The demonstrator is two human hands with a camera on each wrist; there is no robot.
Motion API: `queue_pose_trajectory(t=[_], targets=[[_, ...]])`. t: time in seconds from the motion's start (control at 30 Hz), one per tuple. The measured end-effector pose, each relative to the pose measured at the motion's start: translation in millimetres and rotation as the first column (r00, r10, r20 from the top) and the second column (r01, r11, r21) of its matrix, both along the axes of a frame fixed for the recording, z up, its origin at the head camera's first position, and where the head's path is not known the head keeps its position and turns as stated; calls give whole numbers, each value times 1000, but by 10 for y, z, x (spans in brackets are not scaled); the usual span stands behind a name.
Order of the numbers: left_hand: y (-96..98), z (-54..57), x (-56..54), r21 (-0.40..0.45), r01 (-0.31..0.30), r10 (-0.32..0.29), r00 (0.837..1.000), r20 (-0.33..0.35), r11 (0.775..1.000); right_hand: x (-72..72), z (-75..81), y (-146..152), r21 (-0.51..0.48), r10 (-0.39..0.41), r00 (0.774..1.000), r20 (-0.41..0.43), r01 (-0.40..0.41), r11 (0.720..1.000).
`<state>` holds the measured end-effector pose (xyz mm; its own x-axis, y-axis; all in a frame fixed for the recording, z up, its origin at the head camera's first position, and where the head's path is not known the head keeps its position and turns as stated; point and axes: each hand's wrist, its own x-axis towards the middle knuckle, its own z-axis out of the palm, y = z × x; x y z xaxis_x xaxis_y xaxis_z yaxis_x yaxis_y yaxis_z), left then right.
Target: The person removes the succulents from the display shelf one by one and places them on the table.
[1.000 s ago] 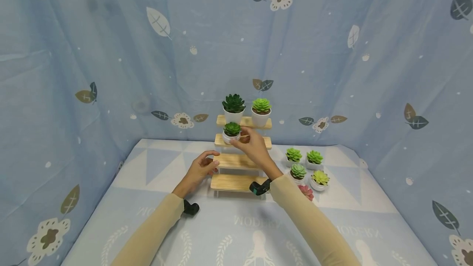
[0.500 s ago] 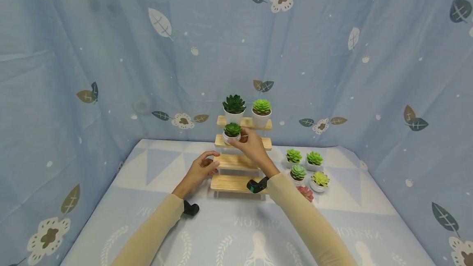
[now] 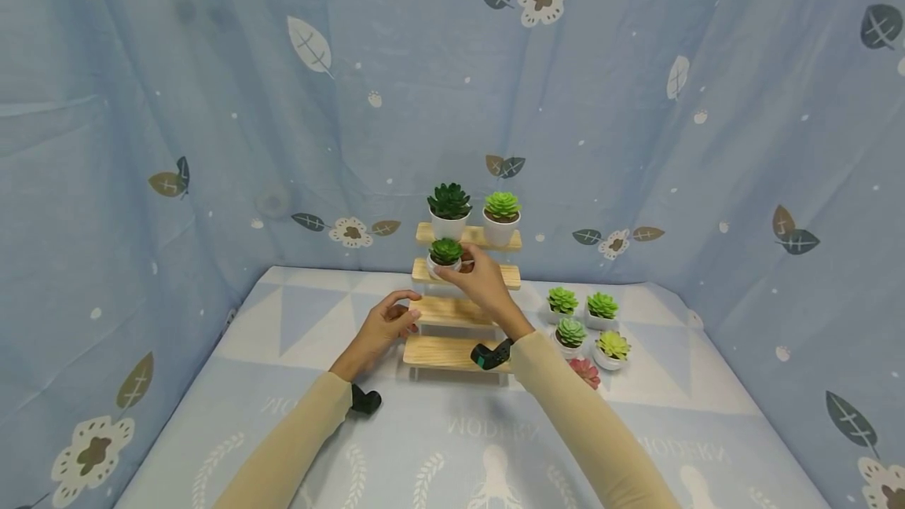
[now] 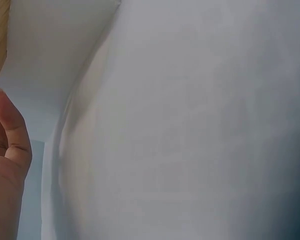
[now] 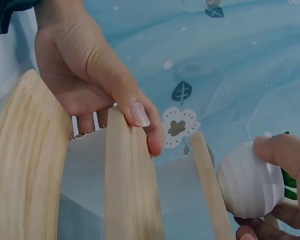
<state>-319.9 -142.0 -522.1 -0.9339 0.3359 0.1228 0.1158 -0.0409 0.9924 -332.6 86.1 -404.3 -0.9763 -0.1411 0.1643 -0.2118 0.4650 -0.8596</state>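
Observation:
A tiered wooden plant stand (image 3: 452, 310) stands at the back middle of the table. My right hand (image 3: 486, 283) pinches a small white pot holding a dark green succulent (image 3: 445, 252) at the left of the second shelf from the top. In the right wrist view, the white pot (image 5: 250, 182) sits right against that board, thumb on its side. At the left end of the shelf below, my left hand (image 3: 382, 326) holds the board's end between thumb and fingers; the right wrist view shows its thumb (image 5: 138, 114) on the edge.
On the top shelf stand a dark green succulent (image 3: 448, 203) and a bright green succulent (image 3: 501, 207) in white pots. Right of the stand are several small potted succulents, among them a yellow-green one (image 3: 612, 346) and a pink one (image 3: 585, 372). A blue patterned curtain (image 3: 396, 85) hangs behind.
The view has tilted up slightly. The right wrist has shifted a little to the left, while the held succulent stays at the same spot on the shelf and the left hand keeps its place.

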Motion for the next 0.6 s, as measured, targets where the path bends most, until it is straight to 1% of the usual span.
queue_pose_trajectory(t=[0.2,0.33,0.5,0.6], targets=[[11,0,3,-9,-2,1,1000,-9,1000,31,4,29,-8,17,1000,-7,-18,1000],[5,-5,19,-19,-9,9,1000,-22,1000,52,-1,56,6,29,999,-14,-29,1000],[-1,-17,17,-20,-8,8,1000,-19,1000,84,2,108,19,13,1000,-5,-13,1000],[-3,-23,7,-12,-3,3,1000,-16,1000,112,11,151,15,4,1000,-14,-4,1000]])
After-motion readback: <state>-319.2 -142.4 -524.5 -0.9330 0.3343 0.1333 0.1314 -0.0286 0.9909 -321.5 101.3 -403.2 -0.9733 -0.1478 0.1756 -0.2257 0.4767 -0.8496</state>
